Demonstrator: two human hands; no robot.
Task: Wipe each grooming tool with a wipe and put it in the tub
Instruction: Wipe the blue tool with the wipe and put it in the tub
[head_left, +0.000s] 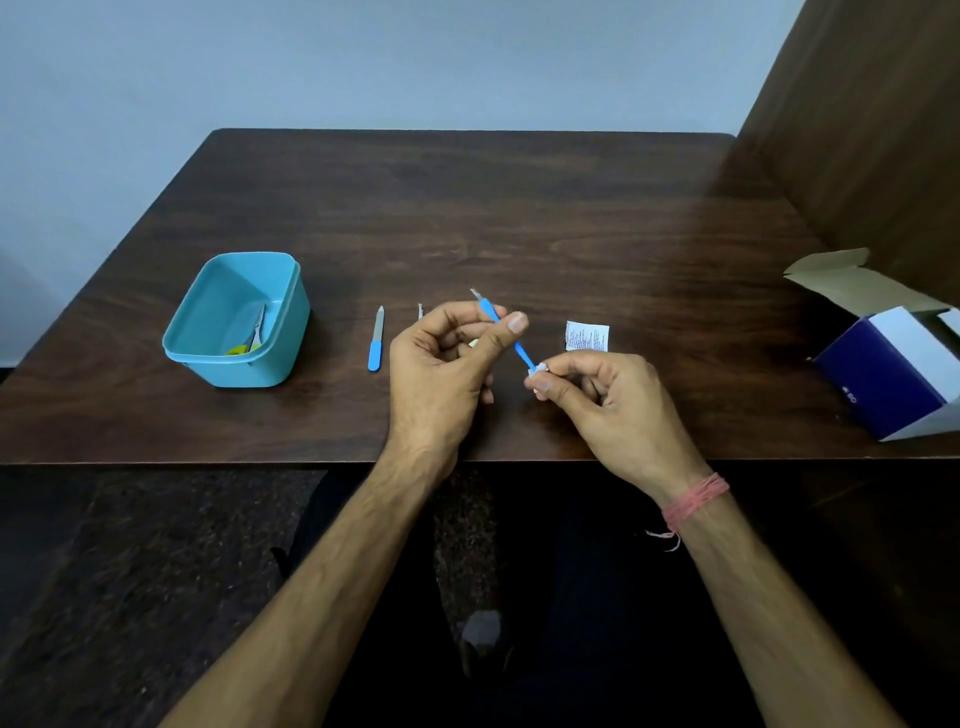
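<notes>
Cuticle pusher (506, 328), light, stiff, slim, at frame centre: left hand (441, 364) pinches its upper shaft, right hand (602, 395) pinches wipe (540, 368) round its lower end

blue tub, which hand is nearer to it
Left. The left hand is just to the right of the blue tub, past the nail file; the right hand is farther right.

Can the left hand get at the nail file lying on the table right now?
Probably not yet: the left hand grips the blue tool being wiped. The nail file lies bare on the table just beside that hand, nothing covering it, so reach looks easy once the hand is free.
</notes>
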